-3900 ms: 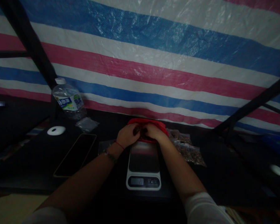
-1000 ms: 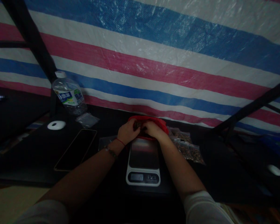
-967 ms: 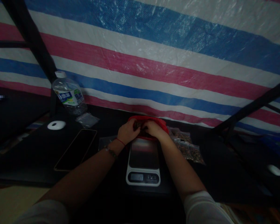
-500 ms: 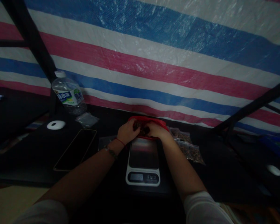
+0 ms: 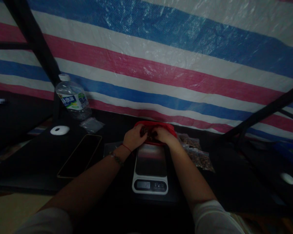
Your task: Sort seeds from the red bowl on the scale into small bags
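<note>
A red bag or tray [image 5: 155,123] with dark brown loose bits in it lies behind a white kitchen scale [image 5: 150,189]. My left hand [image 5: 134,136] reaches into its left side, fingers curled inward. My right hand [image 5: 164,135] dips into the right side, also with bent fingers. Shadow hides the fingertips of both, and what they grip cannot be made out. The scale's metal plate [image 5: 150,162] carries nothing on its visible part, and its display is lit. Small zip bags [image 5: 200,159] filled with brown bits lie beside my right forearm.
Left of the scale lie a phone [image 5: 80,156], a clear plastic bag [image 5: 92,125] and a white round object [image 5: 60,130]. A plastic bottle [image 5: 73,100] stands behind them. Black frame bars [image 5: 36,42] and a striped plastic sheet [image 5: 148,65] bound the table.
Both hands stay in the red bag or tray with hardly any visible movement. The whole view has shifted very slightly.
</note>
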Action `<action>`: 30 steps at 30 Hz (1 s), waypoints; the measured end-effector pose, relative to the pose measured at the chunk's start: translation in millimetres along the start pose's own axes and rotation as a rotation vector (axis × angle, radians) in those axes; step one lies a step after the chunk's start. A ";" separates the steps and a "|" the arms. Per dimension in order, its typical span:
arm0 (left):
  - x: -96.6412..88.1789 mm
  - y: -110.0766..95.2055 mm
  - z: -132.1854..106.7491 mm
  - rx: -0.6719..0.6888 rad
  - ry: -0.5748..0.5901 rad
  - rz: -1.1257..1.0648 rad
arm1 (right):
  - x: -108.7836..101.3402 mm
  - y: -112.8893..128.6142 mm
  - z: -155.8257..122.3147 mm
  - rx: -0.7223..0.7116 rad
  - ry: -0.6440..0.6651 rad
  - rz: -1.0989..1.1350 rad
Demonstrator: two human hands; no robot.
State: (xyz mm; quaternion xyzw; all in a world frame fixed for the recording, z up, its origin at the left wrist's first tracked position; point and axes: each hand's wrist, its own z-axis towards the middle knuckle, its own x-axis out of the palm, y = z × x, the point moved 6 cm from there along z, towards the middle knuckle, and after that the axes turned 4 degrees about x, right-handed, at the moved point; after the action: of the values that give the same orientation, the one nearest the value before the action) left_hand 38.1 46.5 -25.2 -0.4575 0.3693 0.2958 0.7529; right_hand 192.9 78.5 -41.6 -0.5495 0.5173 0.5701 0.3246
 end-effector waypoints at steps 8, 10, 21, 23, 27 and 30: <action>2.8 2.3 0.3 0.046 -0.013 0.015 | 0.3 2.0 0.9 -0.010 -0.006 0.000; 3.5 2.0 0.3 0.055 -0.016 0.014 | 0.7 2.5 0.4 -0.018 -0.002 -0.006; 8.5 -7.9 0.6 0.173 0.075 -0.016 | -30.9 5.8 -6.9 -0.100 -0.180 0.138; 9.5 -8.8 0.6 0.180 0.082 -0.010 | -40.4 16.3 -12.2 -0.159 -0.232 0.177; 12.4 -9.2 0.2 0.175 0.118 0.014 | -45.8 36.4 -18.3 -0.256 -0.263 0.209; 13.2 -8.0 0.0 0.157 0.126 0.010 | -43.5 41.7 -18.0 -0.269 -0.253 0.204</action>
State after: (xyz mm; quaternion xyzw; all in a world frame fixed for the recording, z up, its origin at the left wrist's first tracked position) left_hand 51.6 44.7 -32.4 -0.4128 0.4400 0.2402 0.7605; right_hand 167.0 59.5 12.5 -0.4568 0.4445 0.7284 0.2512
